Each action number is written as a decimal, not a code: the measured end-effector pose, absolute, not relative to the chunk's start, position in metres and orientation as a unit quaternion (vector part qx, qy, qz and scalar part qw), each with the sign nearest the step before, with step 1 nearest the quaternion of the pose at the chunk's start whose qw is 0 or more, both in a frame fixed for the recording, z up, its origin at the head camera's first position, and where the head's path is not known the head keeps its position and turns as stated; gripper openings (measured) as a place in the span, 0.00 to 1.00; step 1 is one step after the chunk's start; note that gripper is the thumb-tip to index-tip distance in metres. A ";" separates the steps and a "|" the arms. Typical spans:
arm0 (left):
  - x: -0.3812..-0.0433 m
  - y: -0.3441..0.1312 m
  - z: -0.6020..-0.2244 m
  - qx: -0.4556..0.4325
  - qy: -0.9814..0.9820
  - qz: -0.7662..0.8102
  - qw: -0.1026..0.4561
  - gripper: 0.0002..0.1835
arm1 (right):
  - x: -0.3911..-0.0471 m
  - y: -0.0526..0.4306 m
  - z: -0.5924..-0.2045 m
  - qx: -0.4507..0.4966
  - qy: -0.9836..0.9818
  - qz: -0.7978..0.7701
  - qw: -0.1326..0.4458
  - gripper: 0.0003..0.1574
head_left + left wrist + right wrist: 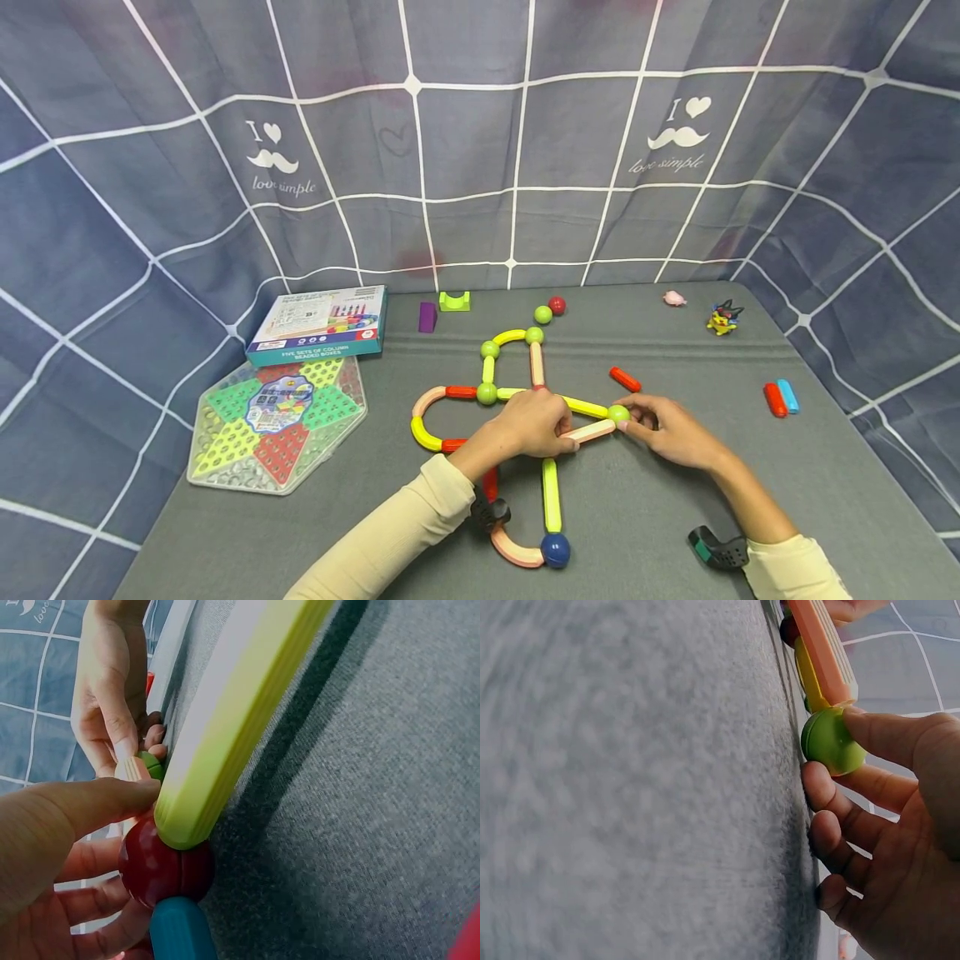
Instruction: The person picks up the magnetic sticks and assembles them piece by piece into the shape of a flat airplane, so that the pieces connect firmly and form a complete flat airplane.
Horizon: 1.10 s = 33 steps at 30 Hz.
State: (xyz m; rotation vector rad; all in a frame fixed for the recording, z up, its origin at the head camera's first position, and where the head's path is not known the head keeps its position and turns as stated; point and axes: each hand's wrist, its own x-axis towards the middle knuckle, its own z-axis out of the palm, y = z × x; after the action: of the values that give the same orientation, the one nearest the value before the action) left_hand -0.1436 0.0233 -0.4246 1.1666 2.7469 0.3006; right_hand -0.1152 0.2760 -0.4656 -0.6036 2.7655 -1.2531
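Note:
On the grey table lies a figure of building sticks and balls. My left hand (pixel 536 423) is over its middle; thumb and fingers pinch a pink stick (pixel 591 432) beside a dark red ball (pixel 166 859). That ball also joins a yellow-green stick (pixel 240 720) and a blue stick (pixel 182 930). With thumb and index finger my right hand (pixel 675 429) grips a green ball (pixel 832 742) at the figure's right tip. There the pink stick and a yellow stick (pixel 585 407) meet the ball. The left hand hides the figure's centre from the head camera.
A dark blue ball (pixel 556 551) ends the near loop. Left lie a box (pixel 318 321) and a star-patterned game board (pixel 281 425). A red stick (pixel 625 379) lies beyond the right hand; red (pixel 776 400) and blue (pixel 787 396) pieces lie right. Toys and loose balls line the back.

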 end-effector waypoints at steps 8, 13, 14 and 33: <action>-0.142 0.019 -0.423 0.378 0.917 0.105 0.073 0.18 | -0.114 0.273 -0.468 -0.193 0.892 -0.408 0.026 0.14; -0.142 0.017 -0.423 0.367 0.921 0.111 0.073 0.18 | -0.110 0.270 -0.458 -0.206 0.881 -0.424 0.029 0.10; -0.142 0.016 -0.423 0.367 0.921 0.111 0.072 0.18 | -0.108 0.268 -0.455 -0.208 0.880 -0.426 0.030 0.09; -0.147 0.002 -0.413 0.370 0.916 0.146 0.054 0.10 | -0.115 0.265 -0.466 -0.185 0.891 -0.412 0.042 0.13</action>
State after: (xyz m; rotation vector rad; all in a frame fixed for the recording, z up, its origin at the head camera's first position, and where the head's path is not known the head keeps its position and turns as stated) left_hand -0.1467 0.0016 -0.4125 1.1232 2.7831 0.4433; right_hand -0.1154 0.2648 -0.4655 -0.5668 2.7278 -1.2613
